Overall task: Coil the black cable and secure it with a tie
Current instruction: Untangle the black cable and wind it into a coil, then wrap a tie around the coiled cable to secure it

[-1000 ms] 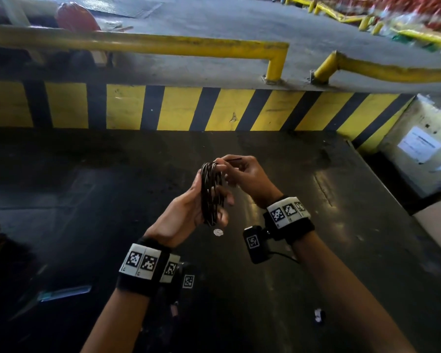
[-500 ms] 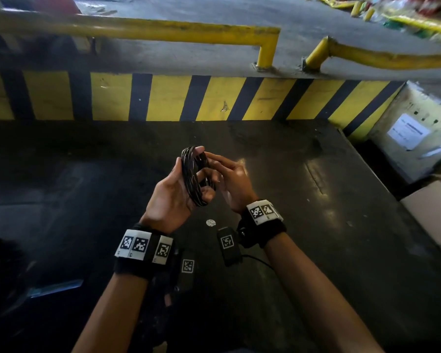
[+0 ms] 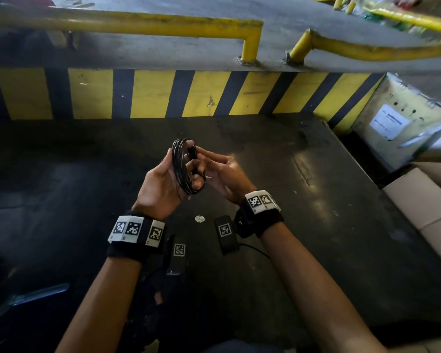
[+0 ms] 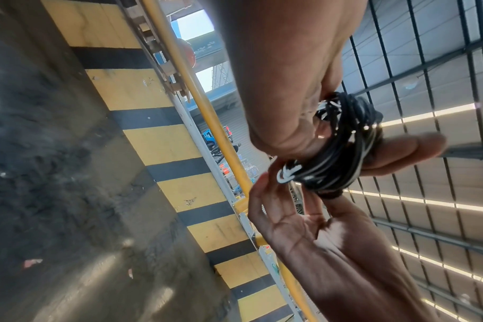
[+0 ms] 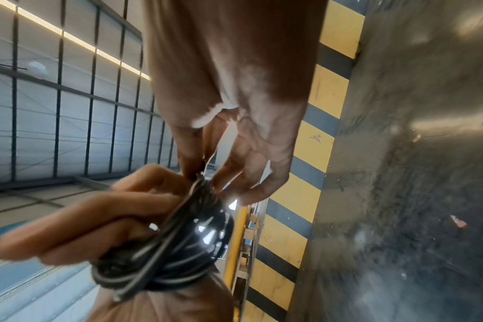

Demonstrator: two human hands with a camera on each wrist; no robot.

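Gripping glossy black cable (image 3: 182, 166) wound in round coil, left hand (image 3: 161, 186) fingers wrapped; right hand (image 3: 223, 174) fingers pinching its rim.

I see a dim, glare-streaked dark floor (image 3: 316, 200) in the head view, bright backlit wrist views, motion blur, and curved wide-angle edges.

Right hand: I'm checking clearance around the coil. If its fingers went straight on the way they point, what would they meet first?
The right hand points at the coiled black cable held by the left hand; its fingertips already look to be on the coil.
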